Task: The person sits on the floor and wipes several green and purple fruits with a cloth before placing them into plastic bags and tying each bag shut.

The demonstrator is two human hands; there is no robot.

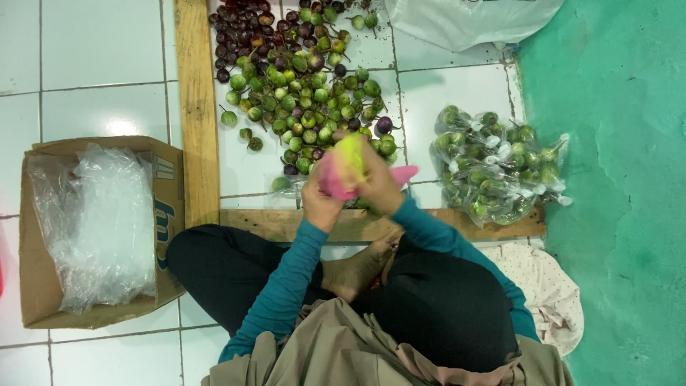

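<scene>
L hand (319, 204) & R hand (379, 187): both closed on pink-yellow cloth (341, 166), held above floor | fruit pile (300, 86) just beyond | bagged fruit (493, 164) to R | cardboard box (43, 286) w/ plastic bags (96, 229) far L.

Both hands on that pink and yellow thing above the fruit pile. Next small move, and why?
Probably lower the left hand to pick a fruit from the pile of small green and purple fruits. Both it and the right hand grip the pink and yellow item just over the pile's near edge.
</scene>
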